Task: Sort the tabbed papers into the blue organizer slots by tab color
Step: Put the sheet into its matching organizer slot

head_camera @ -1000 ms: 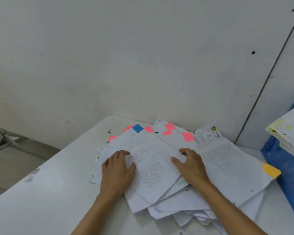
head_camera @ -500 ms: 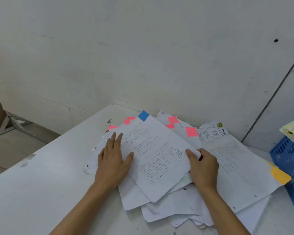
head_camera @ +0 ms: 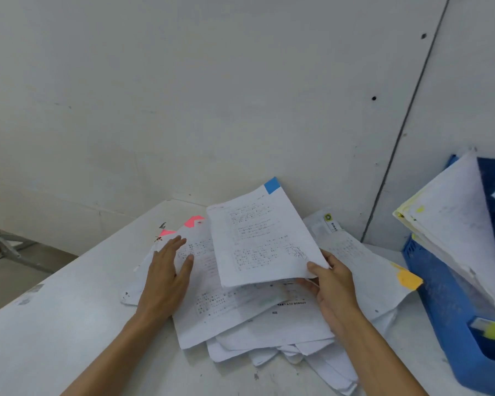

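Paper with a blue tab [head_camera: 271, 185] was up off the heap, its near right corner pinched between the thumb and fingers of the right hand [head_camera: 330, 284]; the blue-tabbed sheet [head_camera: 257, 235] stood tilted, tab at the far top corner, toward the table's back edge. Judged very light and limp: one thin printed page that would sag and flutter if carried by a single corner, and would crease or tear if tugged. A hold along the near edge, or a second hand under it, seemed safer for steering it into a slot.

Left hand [head_camera: 166, 277] lay flat on the loose heap of papers [head_camera: 240, 315], fingers [head_camera: 175, 243] together and extended, thumb apart, pinning the sheets below. Heap was ragged, edges fanned and curled, smooth sheets likely to slide on one another. Pink tabs [head_camera: 194, 221] showed at its far left, an orange tab [head_camera: 408, 279] on a sheet at its right, near the organizer.

Blue organizer [head_camera: 446, 304], rigid plastic with a gridded wall, stood at the table's right edge, already holding leaning stacks of paper [head_camera: 455, 224]. White table [head_camera: 57, 324] was matte and scuffed.
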